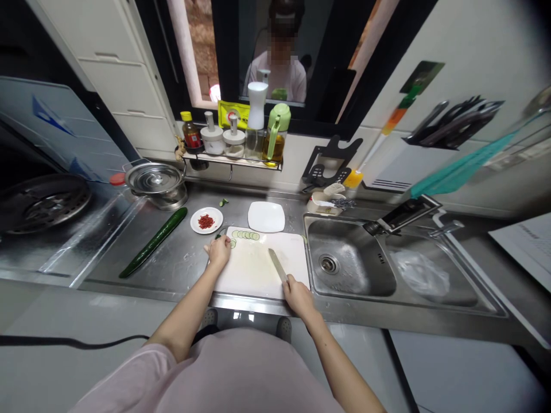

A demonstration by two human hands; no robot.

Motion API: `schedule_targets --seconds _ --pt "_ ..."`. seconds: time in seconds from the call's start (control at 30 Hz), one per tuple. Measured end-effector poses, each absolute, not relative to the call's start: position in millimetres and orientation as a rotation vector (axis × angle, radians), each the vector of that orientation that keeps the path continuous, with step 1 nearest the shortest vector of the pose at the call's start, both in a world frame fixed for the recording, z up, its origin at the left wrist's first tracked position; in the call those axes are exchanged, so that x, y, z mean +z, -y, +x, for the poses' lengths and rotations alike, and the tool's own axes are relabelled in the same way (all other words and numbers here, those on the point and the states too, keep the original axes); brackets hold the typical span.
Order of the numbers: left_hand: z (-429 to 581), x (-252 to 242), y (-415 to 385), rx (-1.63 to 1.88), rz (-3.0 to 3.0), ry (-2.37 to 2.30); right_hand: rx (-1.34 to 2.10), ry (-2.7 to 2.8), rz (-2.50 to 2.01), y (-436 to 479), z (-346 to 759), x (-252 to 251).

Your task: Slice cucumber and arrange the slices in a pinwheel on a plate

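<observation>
My right hand [299,295] is wrapped round the handle of a kitchen knife [278,265], its blade pointing up and left over the white cutting board [258,278]. At the board's left edge, my left hand [219,252] has its fingers pinched together at a thin cucumber slice [233,244]. Just behind those fingers a dark green bit shows, mostly hidden. A row of overlapping cucumber slices [246,235] lies along the board's far edge. Left of the board rests a whole cucumber [154,244] on the steel counter.
Behind the board stand a white plate [266,217] and a small dish [217,213] of chopped red pieces. The sink [348,269] adjoins on the right. A steel pot [166,198] stands back left, below a rack of bottles [235,159]. A wok [43,201] sits far left.
</observation>
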State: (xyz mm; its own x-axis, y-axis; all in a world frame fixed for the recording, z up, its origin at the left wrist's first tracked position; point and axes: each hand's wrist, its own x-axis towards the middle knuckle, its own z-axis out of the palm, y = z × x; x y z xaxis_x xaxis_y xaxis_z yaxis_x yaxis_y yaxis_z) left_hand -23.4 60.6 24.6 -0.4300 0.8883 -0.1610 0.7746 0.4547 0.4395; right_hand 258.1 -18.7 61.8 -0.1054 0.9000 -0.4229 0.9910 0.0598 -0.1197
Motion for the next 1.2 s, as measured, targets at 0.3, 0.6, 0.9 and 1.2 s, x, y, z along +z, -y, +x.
schedule_targets --seconds 0.3,0.6,0.9,1.2 --pt "-21 24 -61 0.307 1.566 -2.351 -0.586 -2.112 1.929 20 259 61" --pt "-17 23 -60 0.363 1.585 -2.37 -0.608 -2.087 1.939 20 258 60" --pt "17 20 -71 0.445 1.613 -2.272 -0.638 -2.078 1.946 19 258 58" --pt "45 16 -95 0.378 1.729 -2.19 -0.661 -2.079 1.969 21 258 57"
